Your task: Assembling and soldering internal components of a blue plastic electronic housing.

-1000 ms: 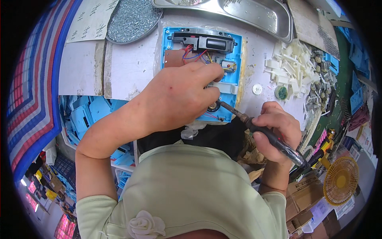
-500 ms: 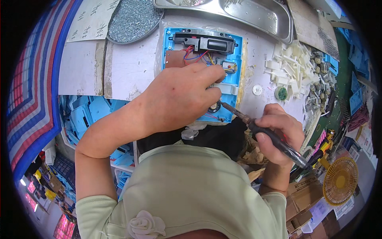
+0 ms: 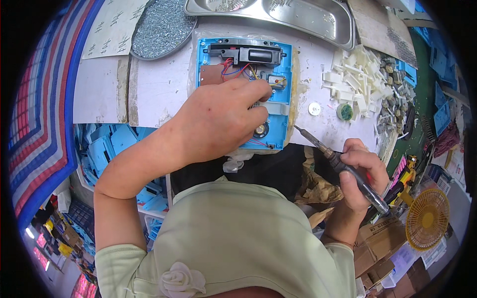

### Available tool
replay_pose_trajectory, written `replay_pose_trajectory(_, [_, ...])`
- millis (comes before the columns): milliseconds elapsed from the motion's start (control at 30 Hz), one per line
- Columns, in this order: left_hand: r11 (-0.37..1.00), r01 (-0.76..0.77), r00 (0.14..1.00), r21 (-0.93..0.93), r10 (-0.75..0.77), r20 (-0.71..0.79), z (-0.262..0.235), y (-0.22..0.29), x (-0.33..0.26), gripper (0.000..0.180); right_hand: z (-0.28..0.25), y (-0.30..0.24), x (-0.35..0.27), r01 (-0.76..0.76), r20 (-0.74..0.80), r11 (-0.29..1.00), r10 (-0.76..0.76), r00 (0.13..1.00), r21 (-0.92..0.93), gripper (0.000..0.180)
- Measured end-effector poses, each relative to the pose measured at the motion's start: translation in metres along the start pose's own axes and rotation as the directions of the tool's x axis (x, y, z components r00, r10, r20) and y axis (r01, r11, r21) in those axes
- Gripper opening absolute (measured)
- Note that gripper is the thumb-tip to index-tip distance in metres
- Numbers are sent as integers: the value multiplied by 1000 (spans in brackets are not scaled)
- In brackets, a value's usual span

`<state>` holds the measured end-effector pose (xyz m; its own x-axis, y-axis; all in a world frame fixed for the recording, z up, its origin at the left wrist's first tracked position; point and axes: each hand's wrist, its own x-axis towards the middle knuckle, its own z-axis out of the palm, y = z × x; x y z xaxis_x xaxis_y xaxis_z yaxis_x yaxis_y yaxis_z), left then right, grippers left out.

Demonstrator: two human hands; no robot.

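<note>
A light blue plastic housing [image 3: 279, 124] lies on the bench in front of me, with a black module [image 3: 258, 55], red, blue and yellow wires [image 3: 233, 69], a brown board [image 3: 210, 74] and a small round speaker [image 3: 261, 130] inside it. My left hand [image 3: 216, 119] reaches over the housing with its fingers pinched together; what they hold is hidden beneath them. In my right hand [image 3: 365, 171] is a soldering iron [image 3: 343, 166], gripped by its dark handle. Its tip points up and left, just off the housing's right edge, touching nothing.
White plastic parts [image 3: 355, 79] are heaped to the right, beside a small green roll [image 3: 344, 111] and a white disc [image 3: 314, 109]. A steel tray [image 3: 308, 20] and a round tray of screws [image 3: 161, 30] stand at the back. Blue parts [image 3: 102, 149] fill a bin at left.
The soldering iron has drawn back from the housing by the speaker, moving right with my right hand. My left hand stays over the housing, fingers still pinched. The whole view has shifted slightly.
</note>
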<state>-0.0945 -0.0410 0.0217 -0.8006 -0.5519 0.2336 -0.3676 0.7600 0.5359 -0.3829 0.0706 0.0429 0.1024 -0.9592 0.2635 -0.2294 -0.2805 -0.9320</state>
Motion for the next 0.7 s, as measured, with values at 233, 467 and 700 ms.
replay_pose_trajectory(233, [1000,-24,999,10,25,-25,0,-2,-4,20,2,0,0,15,-1,1000,-15,1000,-9,29])
replay_pose_trajectory(467, [998,-45,998,-36,43,-50,-3,-11,-19,31,-16,2,-15,23,-127,1000,-26,992,-21,30])
replay_pose_trajectory(700, [999,-44,986,15,46,-158,1,0,-19,26,-150,-10,-53,-35,-903,999,3,429,-13,14])
